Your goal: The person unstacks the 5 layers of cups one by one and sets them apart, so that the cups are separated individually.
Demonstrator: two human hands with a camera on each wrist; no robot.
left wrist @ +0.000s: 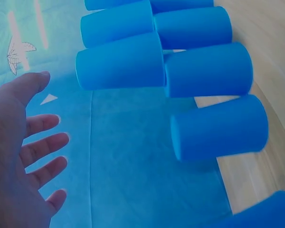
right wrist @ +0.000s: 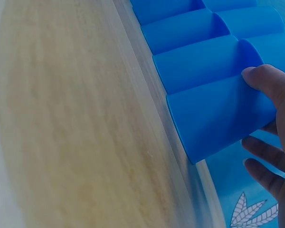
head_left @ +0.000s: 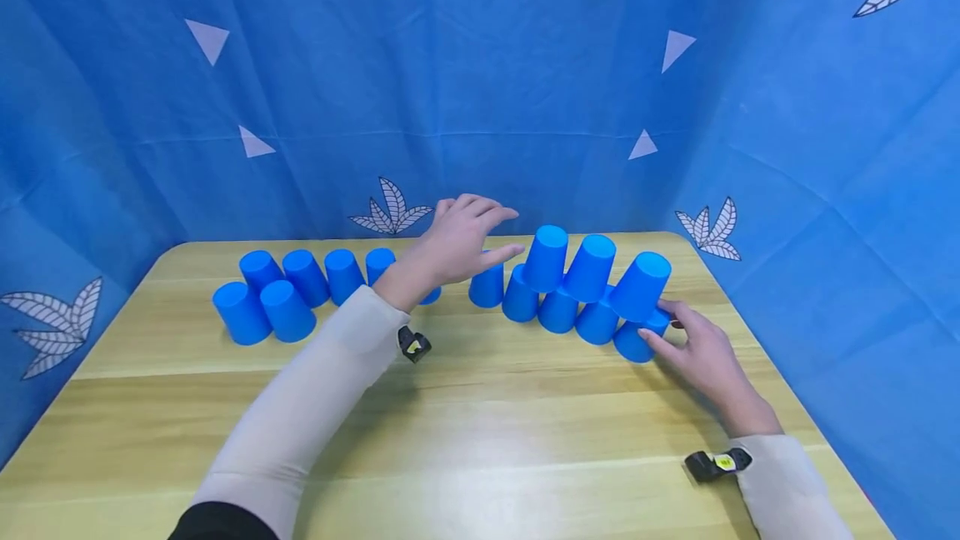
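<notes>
Blue cups stand upside down on the table, with three upper cups, one of them this rightmost upper cup (head_left: pixel 641 286), resting on a slanting row of lower cups at the right. My right hand (head_left: pixel 701 352) grips the rightmost lower cup (head_left: pixel 633 344), thumb on its near side and fingers behind. In the right wrist view that cup (right wrist: pixel 223 114) lies between thumb and fingers. My left hand (head_left: pixel 468 240) hovers empty, fingers spread, left of the upper cups. The left wrist view has its fingers apart from the nearest upper cup (left wrist: pixel 121 61).
More upturned blue cups stand at the left, including a front cup (head_left: pixel 242 315) and a back cup (head_left: pixel 345 276); my left forearm partly hides this group. Behind the wooden table (head_left: pixel 480 440) hangs a blue patterned cloth (head_left: pixel 480 65), which also runs along both sides.
</notes>
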